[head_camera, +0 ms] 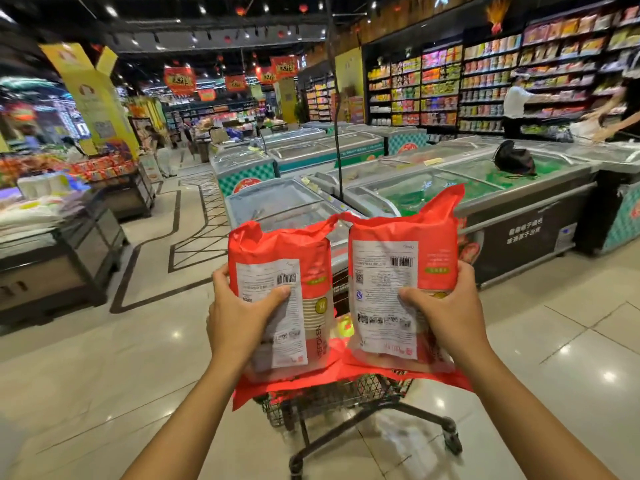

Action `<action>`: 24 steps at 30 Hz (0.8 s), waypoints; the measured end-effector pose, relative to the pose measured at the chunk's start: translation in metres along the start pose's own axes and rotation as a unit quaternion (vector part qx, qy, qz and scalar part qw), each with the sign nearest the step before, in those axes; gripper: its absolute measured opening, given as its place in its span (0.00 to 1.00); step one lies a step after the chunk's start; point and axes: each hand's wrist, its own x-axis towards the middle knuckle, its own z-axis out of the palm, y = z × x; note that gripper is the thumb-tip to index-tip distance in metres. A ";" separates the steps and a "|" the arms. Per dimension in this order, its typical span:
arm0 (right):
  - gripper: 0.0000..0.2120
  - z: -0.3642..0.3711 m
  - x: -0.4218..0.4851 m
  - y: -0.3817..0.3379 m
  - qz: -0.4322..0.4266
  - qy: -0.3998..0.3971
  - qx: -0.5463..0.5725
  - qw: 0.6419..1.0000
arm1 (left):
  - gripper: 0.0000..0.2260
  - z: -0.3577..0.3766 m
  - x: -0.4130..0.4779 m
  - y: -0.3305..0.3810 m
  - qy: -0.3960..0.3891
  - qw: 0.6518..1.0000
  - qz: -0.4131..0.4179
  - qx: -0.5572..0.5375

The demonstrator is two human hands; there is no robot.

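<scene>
Supermarket aisle, chest freezers (450,188) ahead. Left hand (239,317) grips left cup pack (280,299); right hand (446,313) grips right cup pack (398,289), both upright above the cart (346,403) basket. Step: comparing labels. Next, likely: lower chosen pack inside the basket rim.

The number 80 is printed in a gold circle on the left cup pack (277,251). Fine print on the right cup pack (384,268) cannot be read. Chinese characters, seemingly mirrored, are set on the freezer panel (524,235).
</scene>
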 end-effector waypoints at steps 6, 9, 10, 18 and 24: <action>0.31 0.020 0.070 0.033 0.015 -0.034 0.000 0.999 | 0.32 0.035 0.044 -0.029 0.033 0.999 -0.030 0.017; 0.31 0.038 0.103 0.048 0.024 -0.047 0.004 0.999 | 0.33 0.052 0.066 -0.048 0.044 0.998 -0.045 0.021; 0.32 0.045 0.113 0.053 0.029 -0.050 0.008 0.998 | 0.33 0.058 0.075 -0.055 0.046 0.997 -0.051 0.024; 0.31 0.095 0.210 0.106 0.052 -0.058 -0.037 0.996 | 0.32 0.118 0.160 -0.135 0.037 0.993 -0.110 0.035; 0.37 0.132 0.283 0.150 0.087 -0.060 -0.100 0.989 | 0.35 0.178 0.222 -0.202 0.015 0.982 -0.183 0.040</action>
